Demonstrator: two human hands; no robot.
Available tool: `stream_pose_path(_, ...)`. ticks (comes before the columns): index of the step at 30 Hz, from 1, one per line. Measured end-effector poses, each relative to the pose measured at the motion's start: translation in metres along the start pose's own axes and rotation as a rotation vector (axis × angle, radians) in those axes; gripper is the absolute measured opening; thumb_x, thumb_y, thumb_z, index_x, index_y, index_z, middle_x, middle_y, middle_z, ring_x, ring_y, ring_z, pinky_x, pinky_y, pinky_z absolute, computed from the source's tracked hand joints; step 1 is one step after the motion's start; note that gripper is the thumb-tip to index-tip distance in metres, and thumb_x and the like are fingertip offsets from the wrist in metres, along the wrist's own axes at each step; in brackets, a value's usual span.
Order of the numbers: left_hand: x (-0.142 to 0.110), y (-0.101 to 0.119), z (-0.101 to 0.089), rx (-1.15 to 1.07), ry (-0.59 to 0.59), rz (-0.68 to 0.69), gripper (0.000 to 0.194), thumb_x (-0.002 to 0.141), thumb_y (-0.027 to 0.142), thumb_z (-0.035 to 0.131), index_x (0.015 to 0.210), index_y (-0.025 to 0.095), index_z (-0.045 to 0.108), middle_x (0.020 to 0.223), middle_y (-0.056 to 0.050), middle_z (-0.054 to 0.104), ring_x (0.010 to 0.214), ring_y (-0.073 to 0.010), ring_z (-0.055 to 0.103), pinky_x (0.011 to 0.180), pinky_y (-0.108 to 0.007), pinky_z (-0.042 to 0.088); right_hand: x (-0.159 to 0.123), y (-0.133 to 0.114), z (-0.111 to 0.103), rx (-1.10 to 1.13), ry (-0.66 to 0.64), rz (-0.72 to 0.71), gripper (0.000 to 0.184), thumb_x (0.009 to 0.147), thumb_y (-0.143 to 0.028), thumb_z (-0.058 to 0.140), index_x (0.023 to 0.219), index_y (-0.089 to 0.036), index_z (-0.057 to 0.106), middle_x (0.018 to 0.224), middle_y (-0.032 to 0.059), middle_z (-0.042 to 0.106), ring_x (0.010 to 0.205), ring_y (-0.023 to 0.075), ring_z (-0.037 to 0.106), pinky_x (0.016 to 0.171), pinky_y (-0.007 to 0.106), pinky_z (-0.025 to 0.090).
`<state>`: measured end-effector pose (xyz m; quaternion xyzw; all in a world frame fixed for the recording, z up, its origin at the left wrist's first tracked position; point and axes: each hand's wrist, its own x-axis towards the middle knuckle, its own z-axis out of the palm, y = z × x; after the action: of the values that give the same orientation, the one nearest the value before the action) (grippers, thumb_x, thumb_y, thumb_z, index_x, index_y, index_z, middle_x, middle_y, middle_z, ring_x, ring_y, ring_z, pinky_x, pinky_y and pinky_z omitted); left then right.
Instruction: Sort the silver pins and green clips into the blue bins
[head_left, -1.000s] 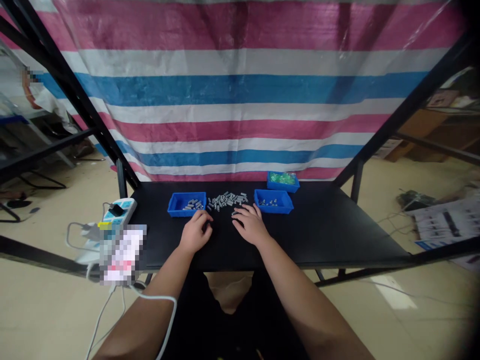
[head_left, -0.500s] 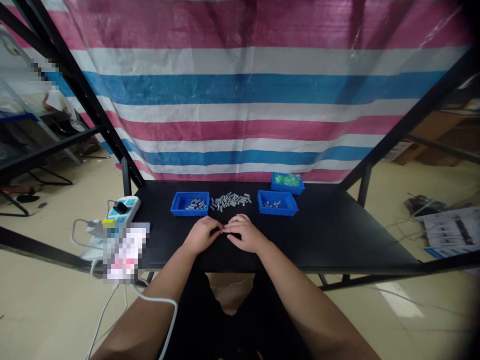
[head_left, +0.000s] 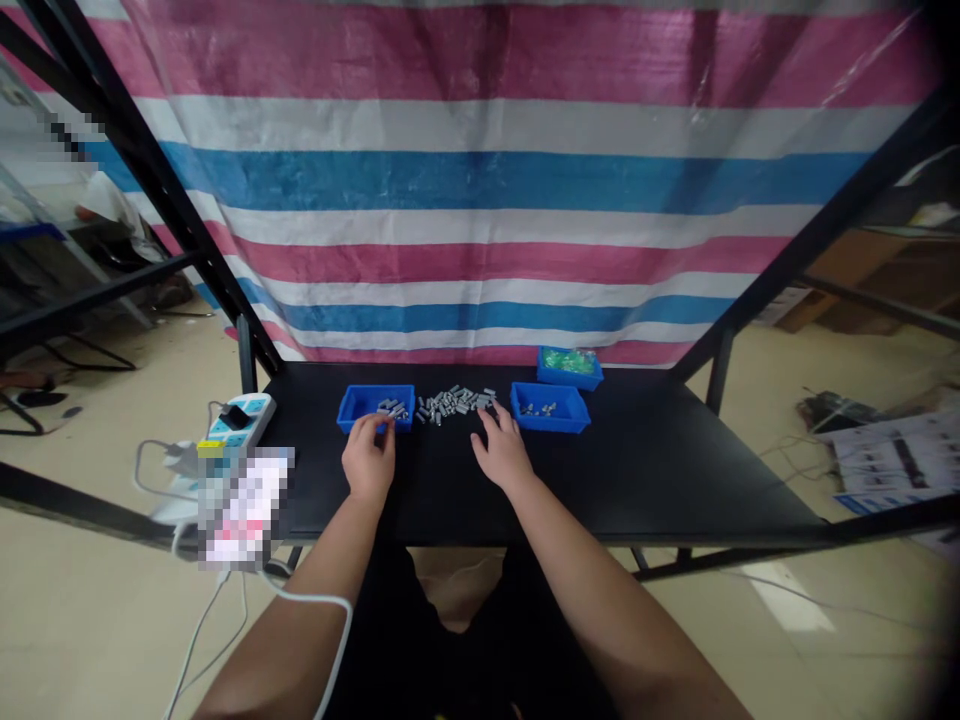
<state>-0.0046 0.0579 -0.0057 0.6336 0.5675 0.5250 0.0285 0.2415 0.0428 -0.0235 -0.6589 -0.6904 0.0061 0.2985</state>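
My left hand [head_left: 369, 458] is at the near edge of the left blue bin [head_left: 352, 406], its thumb and fingertips pinched together. Whatever lies between them is too small to name. Several small grey metal cylinders [head_left: 393, 408] are in that bin. My right hand [head_left: 502, 450] has its fingers apart, the fingertips at the right end of a loose pile of similar grey cylinders [head_left: 452, 402] on the black table [head_left: 600, 490]. Just right of that hand is another blue bin [head_left: 571, 412], with a few small metal pieces [head_left: 540, 409] inside.
A third blue bin [head_left: 571, 378], behind the right one, holds green and clear plastic pieces [head_left: 568, 360]. A power strip [head_left: 244, 420] with cables and a pixelated device [head_left: 247, 507] are at the table's left side. A striped sheet [head_left: 465, 180] hangs behind.
My hands were together at the table's front middle and have parted. The left moved left and forward to the bin; the right moved forward to the pile, its fingers spreading.
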Motion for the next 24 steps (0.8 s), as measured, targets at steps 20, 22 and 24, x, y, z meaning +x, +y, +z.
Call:
stream_pose_path(20, 0.004, -0.001, 0.001, 0.053, -0.059, -0.093, 0.019, 0.090, 0.029, 0.058, 0.099, 0.025, 0.074, 0.112, -0.003, 0.072, 0.066, -0.0149, 0.066, 0.067, -0.030, 0.053, 0.027, 0.002, 0.007, -0.112, -0.035, -0.079, 0.036, 0.089, -0.022, 0.053, 0.121, -0.017, 0.068, 0.115, 0.0137, 0.064, 0.105, 0.0287, 0.053, 0.098, 0.041, 0.044)
stream_pose_path(22, 0.004, 0.000, 0.000, 0.046, -0.071, -0.090, 0.018, 0.090, 0.028, 0.058, 0.100, 0.025, 0.073, 0.112, -0.003, 0.072, 0.066, -0.0145, 0.066, 0.067, -0.030, 0.053, 0.028, 0.001, 0.007, -0.105, -0.038, -0.079, 0.037, 0.089, -0.021, 0.053, 0.122, -0.018, 0.068, 0.116, 0.0131, 0.064, 0.105, 0.0281, 0.054, 0.098, 0.041, 0.044)
stream_pose_path(24, 0.005, 0.001, 0.000, 0.042, -0.079, -0.083, 0.018, 0.089, 0.028, 0.059, 0.100, 0.025, 0.073, 0.112, -0.004, 0.071, 0.070, -0.0159, 0.067, 0.069, -0.030, 0.054, 0.029, 0.000, 0.007, -0.099, -0.035, -0.079, 0.036, 0.088, -0.020, 0.053, 0.121, -0.017, 0.068, 0.116, 0.0131, 0.065, 0.105, 0.0277, 0.054, 0.099, 0.041, 0.044)
